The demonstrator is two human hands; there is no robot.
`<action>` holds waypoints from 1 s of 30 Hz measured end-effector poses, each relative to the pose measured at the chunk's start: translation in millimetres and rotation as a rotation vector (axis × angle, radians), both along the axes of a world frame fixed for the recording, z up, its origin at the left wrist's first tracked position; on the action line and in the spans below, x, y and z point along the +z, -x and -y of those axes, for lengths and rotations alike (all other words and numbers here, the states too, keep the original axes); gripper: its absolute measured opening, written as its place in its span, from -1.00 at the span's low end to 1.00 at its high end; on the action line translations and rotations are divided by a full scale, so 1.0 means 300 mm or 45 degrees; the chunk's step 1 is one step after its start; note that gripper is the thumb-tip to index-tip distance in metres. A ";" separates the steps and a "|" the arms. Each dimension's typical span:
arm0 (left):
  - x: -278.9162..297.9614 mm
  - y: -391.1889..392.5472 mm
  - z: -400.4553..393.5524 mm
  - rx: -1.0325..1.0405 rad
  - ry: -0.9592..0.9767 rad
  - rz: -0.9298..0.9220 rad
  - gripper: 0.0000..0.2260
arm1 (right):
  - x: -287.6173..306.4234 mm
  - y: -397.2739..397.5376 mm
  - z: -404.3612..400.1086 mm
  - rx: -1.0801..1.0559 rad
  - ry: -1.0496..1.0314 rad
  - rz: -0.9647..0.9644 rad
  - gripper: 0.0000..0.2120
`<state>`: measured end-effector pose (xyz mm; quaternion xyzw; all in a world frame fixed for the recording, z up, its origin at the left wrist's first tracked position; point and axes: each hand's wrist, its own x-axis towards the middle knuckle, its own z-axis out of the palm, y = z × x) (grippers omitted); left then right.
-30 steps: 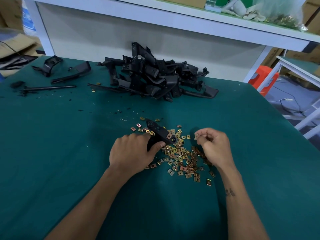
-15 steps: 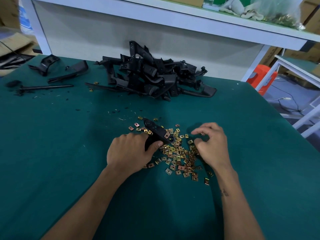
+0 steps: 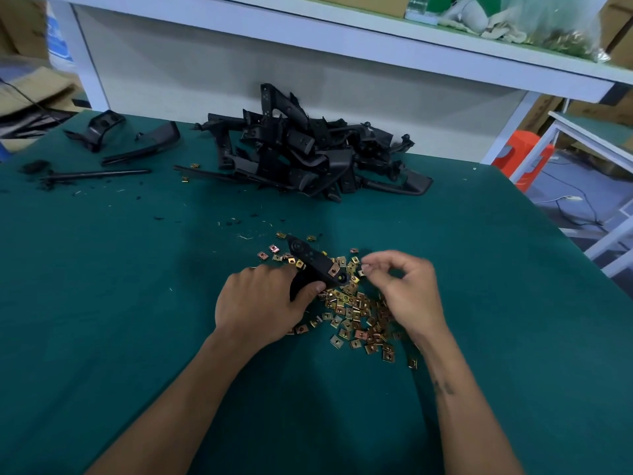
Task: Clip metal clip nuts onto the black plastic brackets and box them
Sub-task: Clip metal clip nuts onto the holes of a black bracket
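Note:
My left hand [image 3: 260, 303] grips a black plastic bracket [image 3: 313, 265] by its near end and holds it just over the green table. A copper-coloured clip nut [image 3: 333, 270] sits on the bracket near its right end. Under and beside it lies a loose pile of metal clip nuts [image 3: 356, 317]. My right hand [image 3: 407, 296] hovers over the pile's right side, just right of the bracket. Its thumb and forefinger are curled together in a pinch on what looks like a small clip nut [image 3: 363, 268], blurred by motion.
A heap of black brackets [image 3: 308, 156] lies at the back of the green table [image 3: 137, 337], against a white panel. Single black parts [image 3: 140, 145] and a thin rod [image 3: 99, 174] lie at the back left. A shelf [image 3: 376, 32] overhangs the back edge. The table's right edge drops off near an orange stool [image 3: 524, 156].
My right hand dipped into the clip nut pile and has now lifted again with thumb and forefinger pinched. My left hand and the bracket have hardly moved.

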<state>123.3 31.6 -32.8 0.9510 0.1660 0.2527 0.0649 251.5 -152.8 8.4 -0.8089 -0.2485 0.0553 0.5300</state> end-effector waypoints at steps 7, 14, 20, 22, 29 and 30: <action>0.003 -0.007 0.005 0.044 -0.045 -0.046 -0.49 | 0.049 0.040 -0.069 0.259 -0.593 -0.507 -0.74; 0.009 -0.002 0.004 0.038 -0.040 -0.093 -0.46 | 0.068 0.069 -0.231 0.240 -0.256 -0.134 -0.81; 0.010 -0.008 0.004 0.041 -0.009 -0.142 -0.41 | 0.015 0.078 -0.220 0.129 -0.392 -0.246 -0.81; 0.010 -0.008 0.003 0.046 0.004 -0.166 -0.39 | 0.010 0.076 -0.222 0.108 -0.453 -0.265 -0.77; 0.014 -0.006 0.005 0.040 0.024 -0.157 -0.41 | 0.002 0.088 -0.234 0.153 -0.487 -0.296 -0.78; 0.014 -0.007 0.004 0.043 0.023 -0.156 -0.41 | 0.001 0.088 -0.234 0.154 -0.509 -0.306 -0.78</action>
